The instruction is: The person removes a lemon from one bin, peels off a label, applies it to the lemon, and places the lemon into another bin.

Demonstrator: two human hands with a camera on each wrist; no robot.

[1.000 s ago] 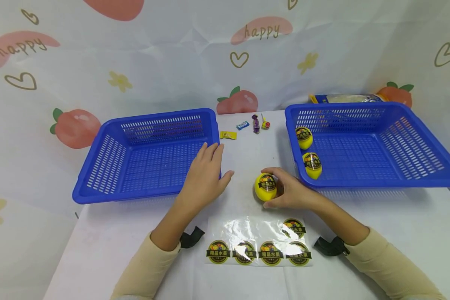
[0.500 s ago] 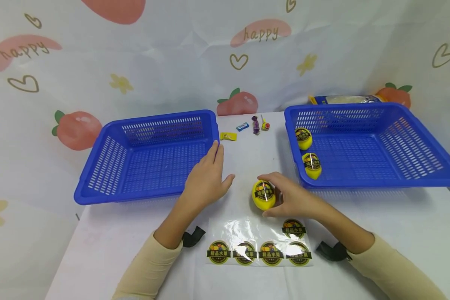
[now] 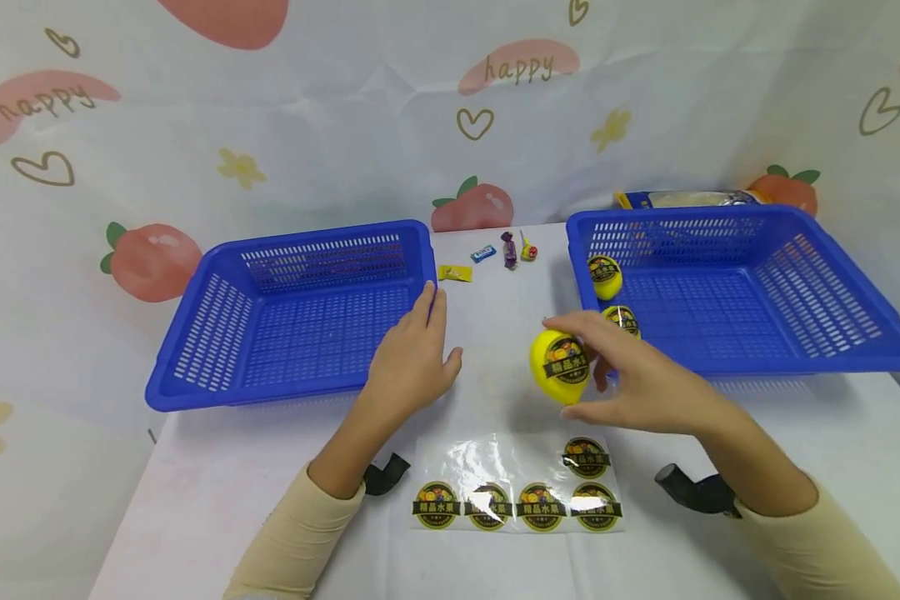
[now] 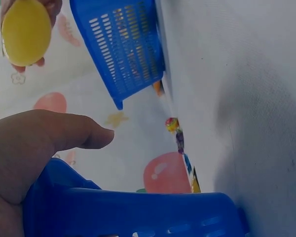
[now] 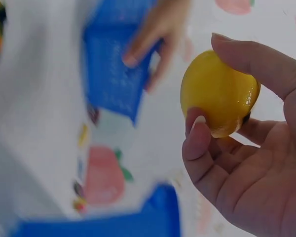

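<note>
In the head view my right hand (image 3: 645,379) pinches a yellow lemon (image 3: 558,367) between thumb and fingers, held above the table left of the right basket. A round dark fruit sticker (image 3: 567,360) is on its upper side. The right wrist view shows the lemon (image 5: 217,94) from its plain side, with thumb above and fingertips below. My left hand (image 3: 408,358) rests on the right rim of the left blue basket (image 3: 292,392), fingers straight, thumb apart. Two more stickered lemons lie in the right blue basket (image 3: 757,365): one lemon (image 3: 607,282) behind, the other lemon (image 3: 622,320) partly hidden by my right hand.
A clear sheet (image 3: 487,458) with several round stickers lies in front. Between the baskets at the back are a yellow wrapped candy (image 3: 456,273), a blue one (image 3: 483,253), a purple one (image 3: 509,250) and a lollipop (image 3: 528,250). A package (image 3: 697,198) shows behind the right basket.
My right hand has lifted the lemon off the table and moved it right, towards the right basket. The left hand's fingers have come together on the basket rim.
</note>
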